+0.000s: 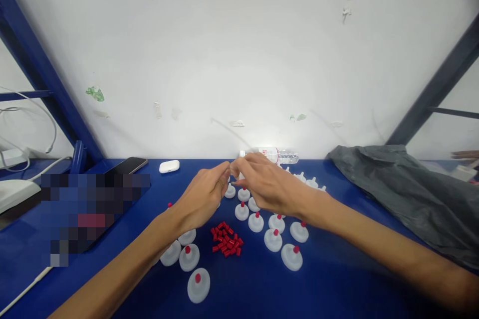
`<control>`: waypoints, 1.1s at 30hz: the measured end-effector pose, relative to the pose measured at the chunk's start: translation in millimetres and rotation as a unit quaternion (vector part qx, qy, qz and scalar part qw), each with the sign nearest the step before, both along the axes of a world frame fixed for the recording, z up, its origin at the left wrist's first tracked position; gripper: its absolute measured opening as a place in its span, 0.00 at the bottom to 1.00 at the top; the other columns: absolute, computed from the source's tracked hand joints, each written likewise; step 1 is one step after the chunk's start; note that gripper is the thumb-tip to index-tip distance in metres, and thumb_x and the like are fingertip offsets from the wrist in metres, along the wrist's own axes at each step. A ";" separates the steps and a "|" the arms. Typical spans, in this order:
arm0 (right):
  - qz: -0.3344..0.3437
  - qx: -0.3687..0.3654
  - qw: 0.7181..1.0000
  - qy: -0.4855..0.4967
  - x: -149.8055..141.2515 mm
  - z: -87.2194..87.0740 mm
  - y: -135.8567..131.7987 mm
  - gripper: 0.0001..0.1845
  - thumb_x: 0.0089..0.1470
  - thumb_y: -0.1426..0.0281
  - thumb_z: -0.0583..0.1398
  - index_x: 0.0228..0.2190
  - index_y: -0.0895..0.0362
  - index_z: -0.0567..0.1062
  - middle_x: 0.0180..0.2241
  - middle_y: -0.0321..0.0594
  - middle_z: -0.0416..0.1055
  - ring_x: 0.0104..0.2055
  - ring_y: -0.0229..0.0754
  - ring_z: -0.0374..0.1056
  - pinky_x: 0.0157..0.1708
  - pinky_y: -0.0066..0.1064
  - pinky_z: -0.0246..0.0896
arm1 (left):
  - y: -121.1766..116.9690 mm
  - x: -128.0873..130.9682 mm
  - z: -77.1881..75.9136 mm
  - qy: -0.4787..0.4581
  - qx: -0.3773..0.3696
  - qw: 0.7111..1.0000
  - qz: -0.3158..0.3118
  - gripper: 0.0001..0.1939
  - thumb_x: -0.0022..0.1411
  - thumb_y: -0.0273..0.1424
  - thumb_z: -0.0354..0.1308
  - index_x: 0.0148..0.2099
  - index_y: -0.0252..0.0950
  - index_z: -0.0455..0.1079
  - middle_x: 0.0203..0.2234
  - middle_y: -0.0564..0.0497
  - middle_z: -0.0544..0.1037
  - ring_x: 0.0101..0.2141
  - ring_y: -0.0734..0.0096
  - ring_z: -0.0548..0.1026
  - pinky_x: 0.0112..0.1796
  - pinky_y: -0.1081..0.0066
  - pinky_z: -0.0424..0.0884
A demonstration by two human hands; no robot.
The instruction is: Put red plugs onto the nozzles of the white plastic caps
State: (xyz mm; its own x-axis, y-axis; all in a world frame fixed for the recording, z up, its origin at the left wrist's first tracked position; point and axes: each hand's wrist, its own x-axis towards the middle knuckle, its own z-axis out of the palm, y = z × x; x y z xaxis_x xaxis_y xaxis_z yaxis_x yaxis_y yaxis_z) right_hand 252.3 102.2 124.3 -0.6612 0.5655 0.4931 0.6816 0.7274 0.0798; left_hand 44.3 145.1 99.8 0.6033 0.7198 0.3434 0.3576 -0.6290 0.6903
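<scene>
My left hand and my right hand meet over the table's far middle, fingertips pinched close together. A bit of white shows by the right fingers, but what they pinch is mostly hidden. Below the hands lies a loose pile of small red caps. Translucent white round discs stand on both sides, many with a red cap on the central stem, such as the front left disc and the front right disc. Farther back, several white discs have bare stems. My forearms and hands cover some discs.
A clear plastic bottle lies along the wall. To the left are a white earbuds case, a phone and a blurred-out patch. A dark grey plastic bag spreads over the right side. Blue frame posts flank the table.
</scene>
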 end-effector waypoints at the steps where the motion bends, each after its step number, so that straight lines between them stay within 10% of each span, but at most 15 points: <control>1: 0.002 0.001 1.000 -0.002 0.2 -1.1 0.8 0.21 0.57 0.87 0.53 0.42 0.49 0.63 0.37 0.45 0.74 0.41 0.54 0.70 0.44 0.49 0.74 | 0.5 0.4 -1.9 -0.007 -0.009 1.000 0.000 0.27 0.81 0.51 0.42 0.36 0.39 0.65 0.22 0.60 0.63 0.20 0.75 0.60 0.24 0.71 0.60; 8: 0.021 -0.021 0.999 0.020 -1.1 -7.9 3.6 0.26 0.46 0.90 0.52 0.37 0.47 0.60 0.33 0.40 0.70 0.39 0.53 0.68 0.41 0.48 0.72 | 5.3 0.2 -9.8 -0.027 -0.049 0.998 0.004 0.29 0.79 0.55 0.45 0.35 0.37 0.66 0.23 0.60 0.62 0.19 0.78 0.55 0.21 0.74 0.56; 20: 0.014 -0.224 0.961 0.159 2.7 -1.5 0.8 0.12 0.69 0.73 0.56 0.41 0.48 0.56 0.33 0.32 0.68 0.22 0.38 0.59 0.21 0.34 0.54 | 4.1 -2.7 -8.0 0.028 0.000 1.000 0.007 0.27 0.79 0.53 0.48 0.32 0.39 0.64 0.22 0.60 0.60 0.21 0.75 0.56 0.25 0.71 0.56; 27: 0.015 -0.232 0.948 0.219 -0.7 -4.4 4.0 0.13 0.70 0.67 0.58 0.39 0.49 0.56 0.34 0.30 0.69 0.24 0.35 0.57 0.29 0.34 0.56 | 4.0 -8.1 7.2 -0.013 -0.027 0.999 -0.013 0.30 0.78 0.55 0.47 0.30 0.39 0.61 0.22 0.60 0.60 0.21 0.75 0.57 0.24 0.72 0.55; 33: 0.034 -0.369 0.831 0.415 0.4 8.4 7.5 0.26 0.58 0.57 0.72 0.50 0.49 0.67 0.46 0.38 0.79 0.44 0.45 0.79 0.44 0.39 0.73 | 0.1 -5.9 16.4 -0.100 -0.059 0.993 -0.038 0.29 0.77 0.58 0.44 0.31 0.42 0.54 0.22 0.62 0.53 0.20 0.76 0.51 0.24 0.71 0.55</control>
State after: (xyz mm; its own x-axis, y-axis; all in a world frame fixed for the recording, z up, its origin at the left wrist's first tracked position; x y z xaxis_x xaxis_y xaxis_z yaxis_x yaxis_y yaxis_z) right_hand 252.7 109.7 132.8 -0.3098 0.8913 0.3310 0.2343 0.4090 -0.8819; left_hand 38.3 145.2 116.2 0.5859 0.7172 0.3773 0.1607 -0.5591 0.8134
